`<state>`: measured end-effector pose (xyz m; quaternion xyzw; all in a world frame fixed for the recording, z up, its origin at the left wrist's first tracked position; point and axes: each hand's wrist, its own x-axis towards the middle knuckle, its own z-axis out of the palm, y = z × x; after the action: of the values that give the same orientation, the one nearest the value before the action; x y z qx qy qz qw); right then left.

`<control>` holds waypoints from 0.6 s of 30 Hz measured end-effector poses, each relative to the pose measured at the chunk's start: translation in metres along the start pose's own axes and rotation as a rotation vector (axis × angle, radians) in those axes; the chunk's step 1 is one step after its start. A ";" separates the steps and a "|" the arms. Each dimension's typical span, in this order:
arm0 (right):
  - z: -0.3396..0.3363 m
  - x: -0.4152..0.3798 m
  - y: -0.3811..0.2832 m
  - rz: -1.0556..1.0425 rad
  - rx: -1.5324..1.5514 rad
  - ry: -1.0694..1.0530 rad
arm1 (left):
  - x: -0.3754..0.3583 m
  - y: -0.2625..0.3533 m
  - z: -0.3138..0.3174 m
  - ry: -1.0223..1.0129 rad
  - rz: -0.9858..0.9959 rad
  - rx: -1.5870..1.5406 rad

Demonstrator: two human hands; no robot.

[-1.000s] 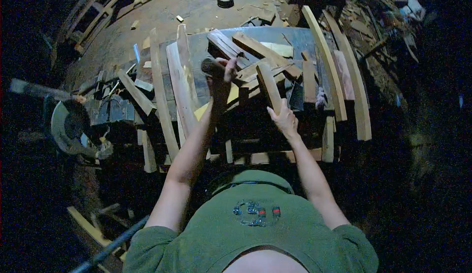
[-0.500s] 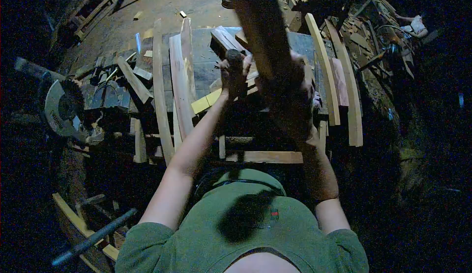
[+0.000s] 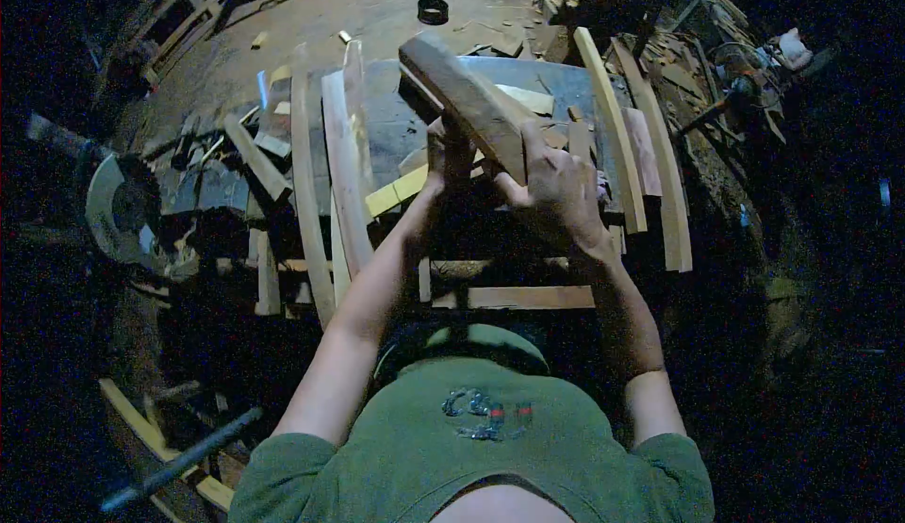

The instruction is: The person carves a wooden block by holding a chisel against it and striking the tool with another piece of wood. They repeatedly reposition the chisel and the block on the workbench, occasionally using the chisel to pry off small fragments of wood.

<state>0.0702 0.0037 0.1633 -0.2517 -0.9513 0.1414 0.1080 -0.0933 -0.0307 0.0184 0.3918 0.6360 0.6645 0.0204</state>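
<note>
A thick brown wooden block (image 3: pixel 462 94) slants over the bench, its near end in my right hand (image 3: pixel 561 188). The fingers of that hand curl over its right side, with the thumb at the near end. My left hand (image 3: pixel 449 154) is closed right at the block's lower left edge, in shadow; the block covers most of its fingers, and I cannot tell what is in them. Just left of that wrist lies a yellow strip of wood (image 3: pixel 398 190). A pale piece of wood (image 3: pixel 525 100) rests on the bench beyond the block.
Long curved boards (image 3: pixel 304 174) stick out over the bench's near edge on the left, with more boards (image 3: pixel 613 127) on the right. A circular saw blade guard (image 3: pixel 106 201) stands at far left. Wood scraps (image 3: pixel 683 75) and a black ring (image 3: pixel 433 10) lie on the floor.
The wooden block, raised close to the camera before, has come down and tilted to the left over the bench. My right hand moved down with it; the block now overlaps my left hand.
</note>
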 end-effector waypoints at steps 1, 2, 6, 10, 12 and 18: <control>-0.007 -0.001 -0.002 -0.053 -0.003 0.112 | 0.004 -0.001 0.002 -0.004 0.004 -0.003; -0.008 -0.007 -0.004 -0.099 0.003 0.205 | -0.002 -0.003 -0.001 -0.018 -0.008 0.046; 0.038 0.007 0.022 -0.125 0.084 0.043 | 0.004 0.005 -0.009 -0.065 0.004 0.190; 0.048 0.012 0.033 -0.082 0.072 0.109 | 0.002 -0.008 -0.004 0.049 -0.177 -0.337; 0.052 0.012 0.037 0.097 0.415 0.094 | 0.001 -0.003 -0.014 0.052 -0.188 -0.046; 0.108 0.002 0.081 0.302 0.778 0.054 | 0.006 0.005 -0.033 0.259 -0.373 -0.365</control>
<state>0.0745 0.0491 0.0361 -0.3325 -0.7762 0.4978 0.1980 -0.1134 -0.0559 0.0296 0.1699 0.5643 0.7972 0.1309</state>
